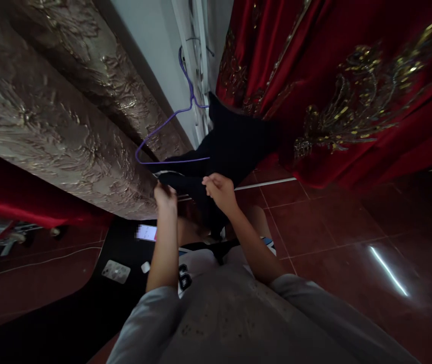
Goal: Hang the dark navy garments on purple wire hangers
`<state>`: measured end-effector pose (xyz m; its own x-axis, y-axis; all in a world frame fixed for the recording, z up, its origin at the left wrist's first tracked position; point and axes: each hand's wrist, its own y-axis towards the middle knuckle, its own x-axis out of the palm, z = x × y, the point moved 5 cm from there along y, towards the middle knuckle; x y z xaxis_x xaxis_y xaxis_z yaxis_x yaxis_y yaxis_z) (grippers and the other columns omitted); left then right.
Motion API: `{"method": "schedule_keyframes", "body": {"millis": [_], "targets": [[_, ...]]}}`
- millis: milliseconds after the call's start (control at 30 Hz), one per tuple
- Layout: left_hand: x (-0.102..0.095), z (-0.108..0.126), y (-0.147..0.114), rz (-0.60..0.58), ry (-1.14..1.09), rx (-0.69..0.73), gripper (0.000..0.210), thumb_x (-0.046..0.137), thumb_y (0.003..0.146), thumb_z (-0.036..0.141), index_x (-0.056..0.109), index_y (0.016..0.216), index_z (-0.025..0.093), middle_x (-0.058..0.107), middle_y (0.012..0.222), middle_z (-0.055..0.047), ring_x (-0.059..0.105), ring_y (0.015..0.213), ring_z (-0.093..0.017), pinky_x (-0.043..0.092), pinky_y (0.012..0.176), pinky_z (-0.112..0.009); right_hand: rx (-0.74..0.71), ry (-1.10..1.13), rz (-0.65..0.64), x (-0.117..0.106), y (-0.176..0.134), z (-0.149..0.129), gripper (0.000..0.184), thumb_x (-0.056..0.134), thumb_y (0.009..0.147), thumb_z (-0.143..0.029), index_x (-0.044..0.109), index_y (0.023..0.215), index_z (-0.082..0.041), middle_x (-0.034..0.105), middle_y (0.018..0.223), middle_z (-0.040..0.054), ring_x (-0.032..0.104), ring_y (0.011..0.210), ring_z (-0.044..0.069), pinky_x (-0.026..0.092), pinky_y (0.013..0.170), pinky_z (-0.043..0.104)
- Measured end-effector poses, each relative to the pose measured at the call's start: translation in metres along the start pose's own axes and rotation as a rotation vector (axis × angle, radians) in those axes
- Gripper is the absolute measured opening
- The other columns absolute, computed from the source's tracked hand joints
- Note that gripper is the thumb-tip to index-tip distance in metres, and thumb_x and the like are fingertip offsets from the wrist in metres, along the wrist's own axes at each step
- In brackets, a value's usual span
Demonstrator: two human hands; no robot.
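Note:
A purple clothes hanger (161,125) hangs by its hook from a white metal frame. Over its right side drapes a dark garment (234,139), while the left arm of the hanger is bare. My left hand (165,196) grips the garment's edge below the hanger's left corner. Fingers closed, my right hand (219,189) pinches the cloth beneath the hanger's bottom bar. The dark cloth is stretched between both hands. Its exact kind is hard to make out in the dim light.
A textured beige curtain (98,116) hangs at the left, and a red curtain with gold sequins (333,101) at the right. The white metal frame (199,65) stands against the wall. A phone (116,271) and a lit screen (146,232) lie on a black surface (87,308). Red tiles (329,242) cover the floor.

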<state>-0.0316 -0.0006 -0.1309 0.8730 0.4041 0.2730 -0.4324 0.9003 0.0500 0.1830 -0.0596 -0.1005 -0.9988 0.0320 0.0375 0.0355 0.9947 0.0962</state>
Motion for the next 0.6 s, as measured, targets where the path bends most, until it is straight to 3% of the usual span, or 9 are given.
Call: {"method": "schedule_keyframes", "body": {"millis": [100, 167, 233, 333, 400, 467, 533, 600], "targets": [[0.010, -0.025, -0.044, 0.027, -0.076, -0.108, 0.035, 0.068, 0.085, 0.050, 0.054, 0.081, 0.018, 0.062, 0.073, -0.001, 0.062, 0.069, -0.012, 0.051, 0.072, -0.026, 0.011, 0.064, 0.131, -0.024, -0.009, 0.020, 0.028, 0.060, 0.091, -0.046, 0.064, 0.086, -0.019, 0.060, 0.071, 0.0008, 0.057, 0.066, 0.013, 0.045, 0.064, 0.026], [0.028, -0.017, -0.068, -0.091, -0.093, -0.121, 0.036, 0.075, 0.081, 0.051, 0.060, 0.088, 0.019, 0.065, 0.080, -0.002, 0.065, 0.074, -0.014, 0.054, 0.076, -0.028, -0.072, -0.030, 0.117, -0.032, -0.014, 0.025, 0.030, 0.070, 0.086, -0.043, 0.065, 0.103, -0.019, 0.069, 0.102, 0.0071, 0.064, 0.093, 0.018, 0.051, 0.084, 0.030], [0.051, 0.006, -0.086, -0.295, 0.014, -0.001, 0.031, 0.077, 0.084, 0.049, 0.067, 0.094, 0.021, 0.067, 0.088, -0.004, 0.067, 0.084, -0.017, 0.056, 0.084, -0.032, -0.143, -0.136, -0.007, -0.028, -0.018, 0.023, 0.044, 0.075, 0.081, -0.039, 0.063, 0.119, -0.020, 0.066, 0.123, 0.0098, 0.061, 0.114, 0.022, 0.048, 0.100, 0.035], [0.073, 0.045, -0.097, -0.460, 0.312, 0.356, 0.022, 0.073, 0.090, 0.044, 0.074, 0.099, 0.024, 0.066, 0.112, -0.008, 0.063, 0.114, -0.024, 0.049, 0.107, -0.041, -0.146, -0.164, -0.215, -0.017, -0.017, 0.009, 0.027, 0.060, 0.089, -0.032, 0.065, 0.111, -0.018, 0.071, 0.110, 0.0073, 0.064, 0.105, 0.022, 0.051, 0.097, 0.036], [0.072, 0.051, -0.093, -0.509, 0.353, 0.432, 0.029, 0.065, 0.095, 0.048, 0.073, 0.112, 0.025, 0.064, 0.125, -0.010, 0.059, 0.126, -0.027, 0.042, 0.115, -0.043, -0.175, -0.156, -0.317, -0.011, -0.010, -0.012, 0.019, 0.051, 0.090, -0.025, 0.068, 0.098, -0.019, 0.071, 0.094, 0.0037, 0.066, 0.091, 0.020, 0.053, 0.088, 0.034], [0.065, 0.040, -0.086, -0.630, 0.333, 0.324, 0.039, 0.057, 0.098, 0.055, 0.071, 0.117, 0.024, 0.069, 0.118, -0.010, 0.064, 0.117, -0.027, 0.046, 0.110, -0.042, -0.265, -0.180, -0.334, -0.010, 0.007, -0.037, 0.019, 0.051, 0.087, -0.020, 0.069, 0.091, -0.020, 0.071, 0.089, 0.0017, 0.067, 0.088, 0.019, 0.053, 0.088, 0.032], [0.054, 0.020, -0.084, -0.804, 0.419, 0.195, 0.039, 0.061, 0.094, 0.056, 0.074, 0.103, 0.021, 0.074, 0.095, -0.008, 0.070, 0.092, -0.026, 0.055, 0.092, -0.037, -0.370, -0.210, -0.221, -0.013, 0.034, -0.055, 0.024, 0.049, 0.089, -0.019, 0.071, 0.098, -0.022, 0.072, 0.099, 0.0021, 0.067, 0.099, 0.019, 0.052, 0.096, 0.033], [0.039, 0.004, -0.089, -0.946, 0.592, 0.164, 0.030, 0.070, 0.090, 0.050, 0.074, 0.090, 0.021, 0.073, 0.081, -0.006, 0.070, 0.076, -0.026, 0.055, 0.074, -0.033, -0.409, -0.248, -0.044, -0.018, 0.066, -0.055, 0.027, 0.048, 0.093, -0.020, 0.070, 0.107, -0.023, 0.072, 0.111, 0.0044, 0.065, 0.112, 0.020, 0.048, 0.105, 0.034]]}}
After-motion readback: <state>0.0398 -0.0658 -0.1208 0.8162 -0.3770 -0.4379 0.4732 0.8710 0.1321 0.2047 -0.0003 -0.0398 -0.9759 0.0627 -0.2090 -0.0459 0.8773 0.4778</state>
